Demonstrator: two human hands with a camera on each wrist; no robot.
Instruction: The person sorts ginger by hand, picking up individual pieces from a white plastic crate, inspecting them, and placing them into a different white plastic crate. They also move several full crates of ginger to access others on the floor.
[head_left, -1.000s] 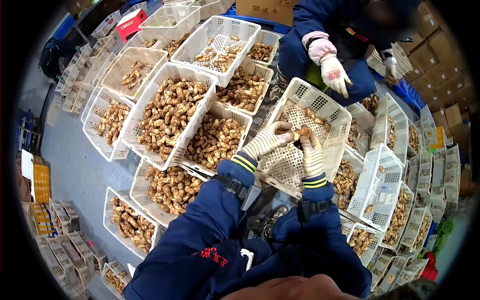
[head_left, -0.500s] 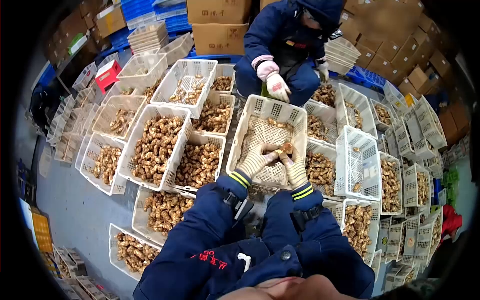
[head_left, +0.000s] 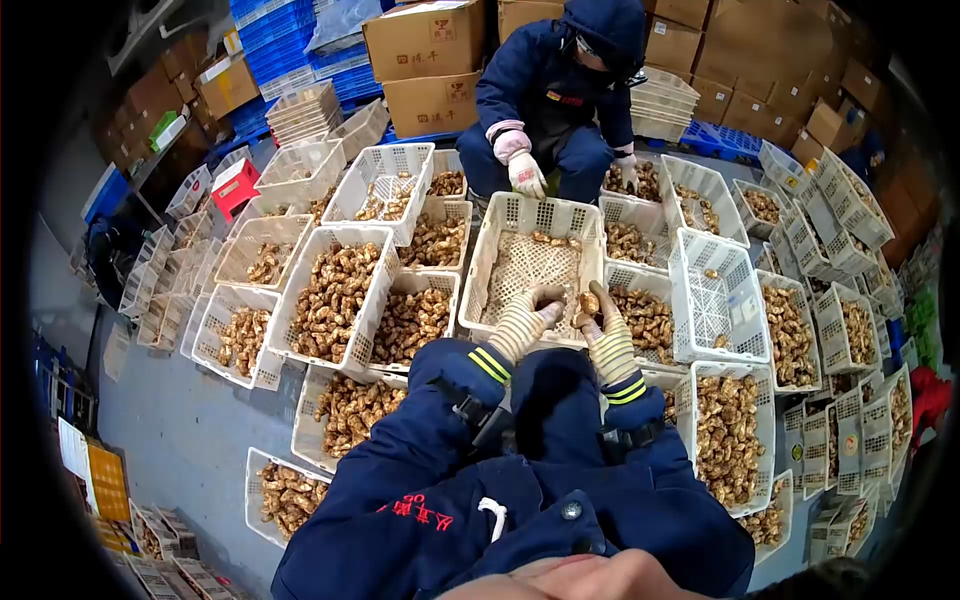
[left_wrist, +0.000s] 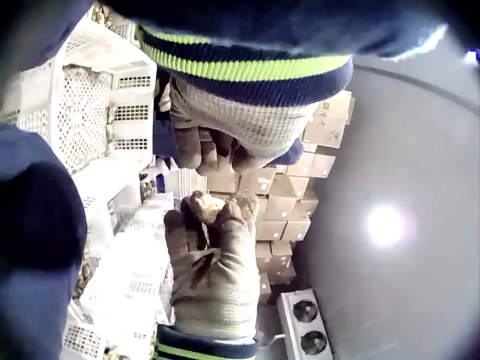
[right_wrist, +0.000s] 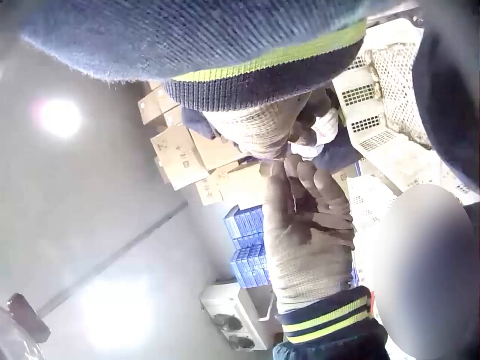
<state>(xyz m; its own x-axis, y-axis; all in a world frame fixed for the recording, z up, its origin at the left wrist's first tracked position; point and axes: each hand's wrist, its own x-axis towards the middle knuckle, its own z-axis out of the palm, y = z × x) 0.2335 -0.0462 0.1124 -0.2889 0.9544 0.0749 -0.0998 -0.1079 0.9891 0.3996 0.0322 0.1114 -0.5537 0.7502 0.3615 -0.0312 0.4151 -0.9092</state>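
Observation:
My right hand [head_left: 610, 345], in a pale knitted glove with darkened fingers, pinches a brown-and-cream mushroom [head_left: 589, 303] between thumb and fingers. In the left wrist view, that mushroom [left_wrist: 210, 206] shows at the fingertips. Across from it is my left hand [head_left: 522, 325], gloved alike, fingers loosely bent and holding nothing. The right wrist view shows the palm side of the left hand [right_wrist: 311, 232]. Both hands are above the near end of a white perforated crate [head_left: 482, 270], which has a few mushrooms [head_left: 553, 239] towards its far end.
Crates of mushrooms flank me, including a full crate [head_left: 330, 300] on the left and another [head_left: 727, 430] on the right. A nearly bare crate [head_left: 708, 300] stands right of centre. Beyond the middle crate sits another person [head_left: 560, 100] in gloves. Cartons [head_left: 425, 45] are stacked behind.
The left hand has come away from the mushroom, which stays in the right hand. Both hands have drawn back towards my body. The head view has tilted up and turned.

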